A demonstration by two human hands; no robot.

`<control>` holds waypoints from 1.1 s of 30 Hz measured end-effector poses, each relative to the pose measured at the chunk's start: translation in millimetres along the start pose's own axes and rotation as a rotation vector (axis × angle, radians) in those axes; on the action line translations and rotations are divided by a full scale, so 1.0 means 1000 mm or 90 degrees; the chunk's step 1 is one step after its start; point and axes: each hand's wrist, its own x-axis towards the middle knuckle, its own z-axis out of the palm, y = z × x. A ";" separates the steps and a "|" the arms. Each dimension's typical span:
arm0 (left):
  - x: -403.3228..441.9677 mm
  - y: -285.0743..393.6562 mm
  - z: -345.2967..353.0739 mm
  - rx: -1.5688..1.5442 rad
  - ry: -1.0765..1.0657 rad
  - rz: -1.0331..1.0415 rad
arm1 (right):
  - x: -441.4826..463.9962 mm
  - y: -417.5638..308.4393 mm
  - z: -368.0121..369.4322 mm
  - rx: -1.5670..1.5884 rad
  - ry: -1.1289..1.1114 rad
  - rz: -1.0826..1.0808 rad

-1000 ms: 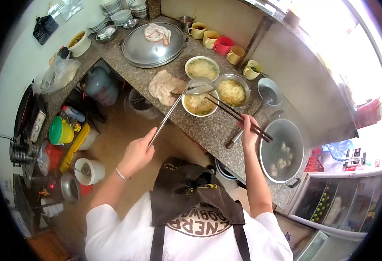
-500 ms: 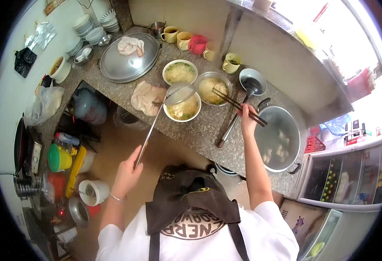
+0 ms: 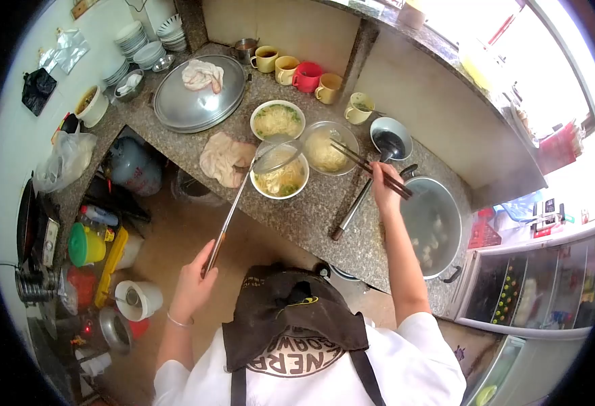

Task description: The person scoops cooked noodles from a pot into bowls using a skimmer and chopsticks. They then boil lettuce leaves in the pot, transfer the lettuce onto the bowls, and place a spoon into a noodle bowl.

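Observation:
My left hand [image 3: 194,283] is closed around the long handle of a wire strainer [image 3: 277,157]. The strainer's basket hangs over the far part of a white bowl [image 3: 305,181] of noodles in broth with greens. In my right hand [image 3: 385,186] are dark chopsticks [image 3: 360,162], their tips at the noodles [image 3: 324,150] inside a metal bowl [image 3: 356,141]. Another white bowl [image 3: 303,125] of noodles and greens stands behind the strainer. Just left of my right hand, a ladle [image 3: 354,211] lies with its head in a small grey bowl [image 3: 406,134].
A large pot [image 3: 456,227] of cloudy water with pale pieces stands at right. Several mugs [image 3: 306,76] line the back wall. A big lid [image 3: 175,105] with a cloth on top and another cloth [image 3: 224,159] lie left. Buckets [image 3: 154,298] stand below on the floor side.
The view has shifted slightly. My strainer stays over the near noodle bowl and my chopsticks stay at the metal bowl. Steam has thinned near the mugs.

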 end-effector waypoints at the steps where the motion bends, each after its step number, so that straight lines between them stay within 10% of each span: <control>1: -0.001 -0.001 0.000 -0.002 0.002 -0.003 | 0.002 -0.007 -0.009 0.018 -0.011 0.004; 12: -0.019 -0.011 -0.011 -0.143 0.042 -0.032 | 0.028 -0.045 -0.025 0.212 0.034 0.123; 19: -0.031 -0.018 -0.016 -0.260 0.066 -0.111 | 0.051 0.026 0.118 0.089 -0.111 0.024; 27: -0.043 -0.028 -0.030 -0.325 0.093 -0.143 | 0.014 0.062 0.149 0.582 0.129 0.439; 33: -0.037 -0.034 -0.036 -0.317 0.087 -0.122 | 0.018 0.079 0.120 0.558 0.133 0.366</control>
